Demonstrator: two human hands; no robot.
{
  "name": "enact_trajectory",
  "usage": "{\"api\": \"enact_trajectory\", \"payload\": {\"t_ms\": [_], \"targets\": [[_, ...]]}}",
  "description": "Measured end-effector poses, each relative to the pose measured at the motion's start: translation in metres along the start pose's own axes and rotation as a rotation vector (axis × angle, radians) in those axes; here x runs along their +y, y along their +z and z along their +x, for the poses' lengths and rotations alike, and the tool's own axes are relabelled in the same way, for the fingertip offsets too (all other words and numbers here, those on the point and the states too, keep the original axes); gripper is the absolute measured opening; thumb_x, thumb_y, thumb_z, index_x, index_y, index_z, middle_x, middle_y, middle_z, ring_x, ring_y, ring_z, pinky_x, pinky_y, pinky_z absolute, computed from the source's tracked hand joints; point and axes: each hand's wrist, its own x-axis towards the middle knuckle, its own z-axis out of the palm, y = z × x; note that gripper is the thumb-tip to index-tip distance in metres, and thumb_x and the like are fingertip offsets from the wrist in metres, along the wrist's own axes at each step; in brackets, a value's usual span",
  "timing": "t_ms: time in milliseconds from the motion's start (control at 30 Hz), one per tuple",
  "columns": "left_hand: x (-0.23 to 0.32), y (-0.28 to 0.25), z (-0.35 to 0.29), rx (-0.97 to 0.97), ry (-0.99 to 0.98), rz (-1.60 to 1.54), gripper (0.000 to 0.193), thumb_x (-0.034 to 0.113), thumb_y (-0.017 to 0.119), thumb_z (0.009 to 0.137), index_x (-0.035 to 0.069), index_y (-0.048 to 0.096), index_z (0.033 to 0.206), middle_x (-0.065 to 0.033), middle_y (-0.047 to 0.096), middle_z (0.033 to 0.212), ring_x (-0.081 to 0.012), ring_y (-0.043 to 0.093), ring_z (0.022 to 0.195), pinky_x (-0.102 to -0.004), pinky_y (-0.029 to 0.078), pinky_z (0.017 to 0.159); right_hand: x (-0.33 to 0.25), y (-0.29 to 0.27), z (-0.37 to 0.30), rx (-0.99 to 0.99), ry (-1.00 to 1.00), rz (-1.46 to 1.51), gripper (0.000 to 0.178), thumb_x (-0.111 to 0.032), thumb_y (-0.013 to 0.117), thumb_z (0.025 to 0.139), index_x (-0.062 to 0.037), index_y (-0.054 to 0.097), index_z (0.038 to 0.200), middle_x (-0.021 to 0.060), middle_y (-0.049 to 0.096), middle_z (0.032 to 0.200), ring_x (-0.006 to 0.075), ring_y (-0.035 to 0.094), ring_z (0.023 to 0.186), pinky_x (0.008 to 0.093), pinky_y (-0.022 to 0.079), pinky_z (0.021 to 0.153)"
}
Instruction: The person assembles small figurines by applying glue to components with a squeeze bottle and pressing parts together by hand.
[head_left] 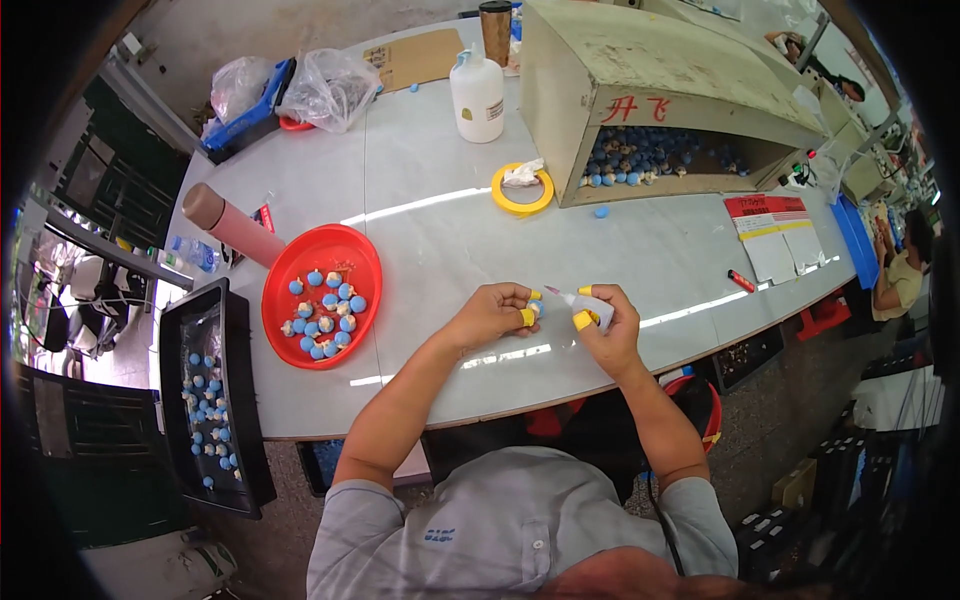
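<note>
Near the table's front edge, my left hand (492, 314) pinches a small blue-and-white figure piece (536, 309) between its fingertips. Yellow coverings wrap the fingertips of both hands. My right hand (612, 332) is closed round a small whitish squeeze bottle (590, 304). The bottle's narrow pointed nozzle aims toward the piece, with a small gap between them. Left of my hands stands a red round tray (372, 262) with several similar blue-and-cream pieces in it.
A black bin (256, 470) with more pieces is at the left, beside a pink flask (228, 222). Toward the back stand a white bottle (477, 100), a yellow tape roll (512, 206) and a box shelf (690, 85) full of blue pieces. Papers (775, 240) and a red marker (741, 281) lie right.
</note>
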Motion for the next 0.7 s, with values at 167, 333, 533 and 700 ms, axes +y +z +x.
{"api": "enact_trajectory", "payload": {"t_ms": [167,333,533,700], "targets": [[-0.001,0.001,-0.001,-0.026,0.001,-0.007,0.035,-0.003,0.061,0.086,-0.008,0.053,0.120,-0.0124,0.064,0.102,-0.0172,0.067,0.092,-0.0264,0.056,0.082,0.014,0.013,-0.002,0.057,-0.223,-0.133,0.025,-0.008,0.068,0.079,0.0028,0.057,0.100,0.0083,0.061,0.075,0.0143,0.057,0.062,0.0268,0.045,0.056],[-0.006,0.003,0.001,-0.003,0.034,0.018,0.036,-0.001,0.065,0.082,-0.012,0.054,0.114,-0.0099,0.063,0.095,-0.0123,0.065,0.081,-0.0236,0.055,0.073,0.019,0.009,-0.002,0.048,-0.406,-0.227,0.021,-0.007,0.067,0.076,0.0036,0.058,0.093,0.0137,0.063,0.074,0.0230,0.059,0.058,0.0306,0.048,0.055],[-0.001,0.007,-0.001,0.003,0.015,0.023,0.033,-0.003,0.064,0.081,-0.012,0.056,0.111,-0.0087,0.063,0.093,-0.0106,0.064,0.080,-0.0219,0.053,0.071,0.017,0.008,0.000,0.041,-0.447,-0.205,0.018,-0.006,0.063,0.077,0.0041,0.060,0.091,0.0146,0.065,0.078,0.0237,0.061,0.061,0.0316,0.048,0.056],[0.000,0.008,-0.002,0.012,0.019,0.091,0.032,-0.001,0.066,0.081,-0.011,0.058,0.111,-0.0080,0.063,0.093,-0.0090,0.063,0.079,-0.0210,0.051,0.070,0.018,0.007,0.000,0.006,-0.400,-0.165,0.015,-0.006,0.062,0.078,0.0042,0.060,0.090,0.0133,0.065,0.076,0.0201,0.059,0.059,0.0297,0.046,0.055]]}}
